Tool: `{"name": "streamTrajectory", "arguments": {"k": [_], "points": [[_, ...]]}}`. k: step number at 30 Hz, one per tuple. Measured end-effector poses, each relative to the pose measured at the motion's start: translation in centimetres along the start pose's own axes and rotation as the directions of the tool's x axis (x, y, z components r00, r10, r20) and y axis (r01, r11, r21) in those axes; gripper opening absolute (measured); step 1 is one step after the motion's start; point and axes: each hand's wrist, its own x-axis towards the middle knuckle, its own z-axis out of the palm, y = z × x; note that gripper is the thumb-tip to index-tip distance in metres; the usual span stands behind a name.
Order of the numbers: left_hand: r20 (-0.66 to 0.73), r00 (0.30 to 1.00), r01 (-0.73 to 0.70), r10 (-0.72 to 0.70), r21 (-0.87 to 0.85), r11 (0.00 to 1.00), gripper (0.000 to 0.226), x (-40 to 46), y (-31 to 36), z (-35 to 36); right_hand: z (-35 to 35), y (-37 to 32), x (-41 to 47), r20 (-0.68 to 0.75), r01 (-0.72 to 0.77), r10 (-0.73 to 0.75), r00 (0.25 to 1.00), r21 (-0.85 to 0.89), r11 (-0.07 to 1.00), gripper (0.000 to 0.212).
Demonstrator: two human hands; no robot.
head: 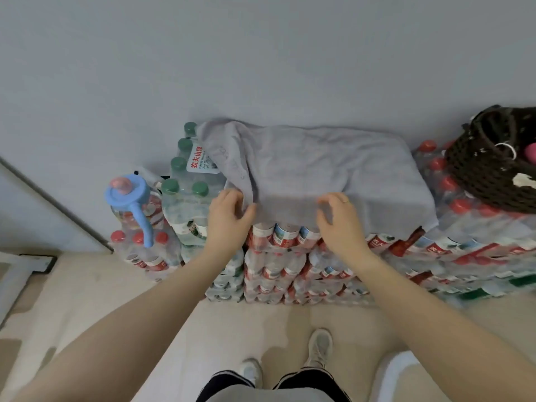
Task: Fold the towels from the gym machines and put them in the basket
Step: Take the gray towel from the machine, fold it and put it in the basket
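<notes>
Towel (324, 172), grey and already folded over once, lies spread on top of a stack of shrink-wrapped water bottle packs (290, 256) that stands against the wall. The left hand (227, 217) pinches the near left corner of the towel, with thumb and fingers closed on the cloth. The right hand (338, 220) is at the near edge, its fingers curled and a little apart, and a ring is on one finger. The dark woven basket (475, 175) sits on other bottle packs at the right, well apart from the towel. A blue-lidded jug (130, 198) stands at the left.
</notes>
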Motion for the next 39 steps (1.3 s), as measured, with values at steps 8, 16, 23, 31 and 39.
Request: {"name": "streamTrajectory", "arguments": {"k": [8, 16, 23, 31, 39], "points": [[0.167, 0.951, -0.241, 0.26, -0.127, 0.962, 0.007, 0.5, 6.5, 4.1, -4.1, 8.8, -1.7, -0.263, -0.564, 0.648, 0.715, 0.331, 0.756, 0.024], [0.238, 0.951, -0.136, 0.196, -0.249, 0.959, 0.009, 1.0, 9.7, 8.8, -4.5, 13.6, -1.2, 0.47, -0.553, 0.747, 0.471, 0.817, -0.166, 0.04], [0.242, 0.964, -0.029, 0.109, -0.311, 0.95, 0.008, 1.6, 12.1, 11.5, -6.3, 13.3, 1.2, 0.148, -0.41, 0.891, 0.429, 0.911, 0.046, 0.013], [0.223, 0.959, -0.108, 0.175, -0.282, 0.953, 0.009, 1.0, 13.6, 12.5, -8.3, 6.4, 1.1, -0.22, -0.156, 0.222, 0.95, 0.28, 0.947, 0.012], [0.26, 0.96, -0.043, 0.105, -0.233, 0.971, 0.016, 0.0, 12.9, 11.4, -6.8, 3.3, -0.6, -0.193, -0.127, 0.207, 0.959, 0.362, 0.923, 0.016]]}}
